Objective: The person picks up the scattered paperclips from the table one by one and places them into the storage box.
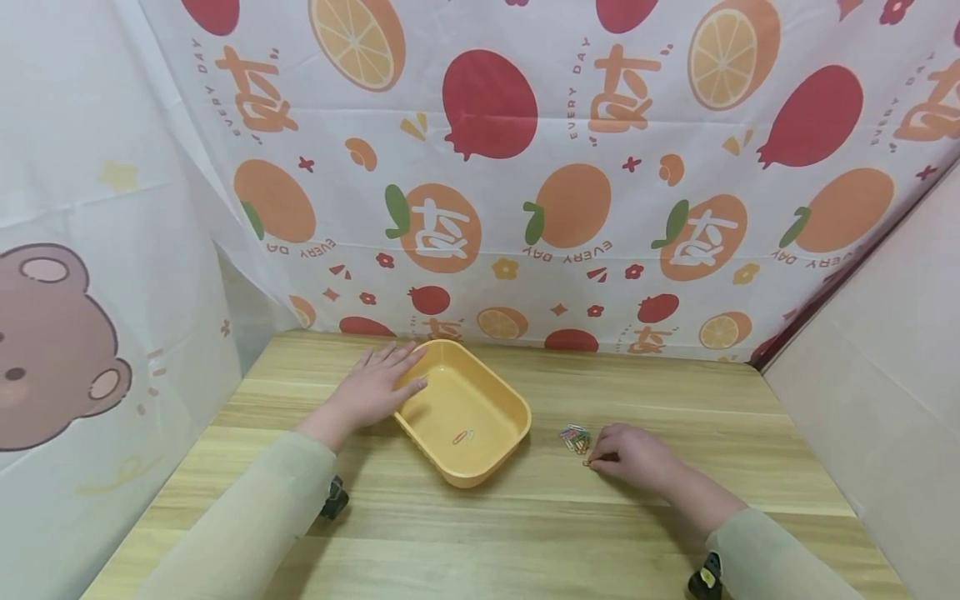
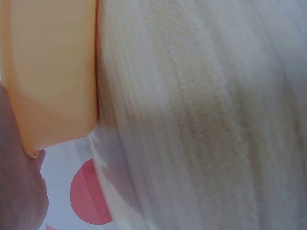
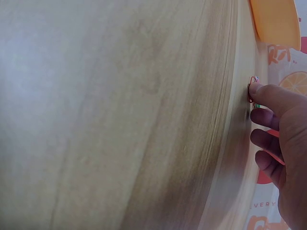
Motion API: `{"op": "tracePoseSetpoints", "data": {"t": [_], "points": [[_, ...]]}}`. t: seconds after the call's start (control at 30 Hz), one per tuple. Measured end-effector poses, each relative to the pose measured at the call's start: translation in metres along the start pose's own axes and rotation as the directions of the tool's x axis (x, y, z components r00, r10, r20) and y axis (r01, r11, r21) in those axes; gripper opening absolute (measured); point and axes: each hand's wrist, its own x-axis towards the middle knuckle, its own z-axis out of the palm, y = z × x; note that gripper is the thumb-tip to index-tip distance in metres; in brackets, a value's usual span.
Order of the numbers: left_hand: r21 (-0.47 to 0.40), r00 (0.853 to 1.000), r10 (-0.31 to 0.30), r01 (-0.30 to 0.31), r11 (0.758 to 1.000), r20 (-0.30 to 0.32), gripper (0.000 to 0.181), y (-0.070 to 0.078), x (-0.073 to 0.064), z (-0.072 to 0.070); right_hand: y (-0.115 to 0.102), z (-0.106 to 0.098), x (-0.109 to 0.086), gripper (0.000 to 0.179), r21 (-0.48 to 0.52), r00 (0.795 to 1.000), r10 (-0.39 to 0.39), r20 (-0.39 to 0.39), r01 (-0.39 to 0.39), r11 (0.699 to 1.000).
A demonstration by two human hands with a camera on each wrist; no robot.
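A yellow rectangular plastic tray (image 1: pixel 491 467) sits left of centre on the table, with a red paper clip (image 1: pixel 460 437) and a pale paper clip (image 1: pixel 471 433) on its floor. My left hand (image 1: pixel 377 385) rests on the tray's left rim, fingers spread and fairly straight, the thumb reaching over the inside. To the tray's right lies a small pile of coloured paper clips (image 1: pixel 573 435). Beside it, the thumb and index finger of my right hand (image 1: pixel 636 454) pinch a reddish paper clip (image 1: pixel 587 462). In the right wrist view, the other fingers of that hand are loosely bent.
The wooden table (image 1: pixel 555 542) carries the tray and the clips. Behind it hangs a white fruit-print cloth (image 1: pixel 495 208). A pale cloth with a bear print (image 1: pixel 52 350) hangs on the left, and a plain whitish panel (image 1: pixel 877 350) stands on the right.
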Motion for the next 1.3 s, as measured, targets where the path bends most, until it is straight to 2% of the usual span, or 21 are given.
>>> {"op": "tracePoseSetpoints", "data": {"t": [0.6,1.1,1.3], "points": [[0.025,1.0,0.009,-0.009,1.0,-0.003,0.068,-0.001,0.0,0.002,0.005,0.001,0.0,0.004,0.021,1.0,-0.008,0.008,0.008,1.0],[0.026,1.0,0.011,-0.011,1.0,0.001,0.072,0.002,-0.001,-0.003,0.005,-0.008,0.009,0.009,0.033,0.999,0.044,0.003,-0.044,0.999],[0.038,1.0,0.01,-0.01,0.999,-0.004,0.072,0.002,0.0,-0.003,0.007,-0.014,0.018,0.004,0.015,1.0,-0.003,-0.031,0.003,1.0]]}}
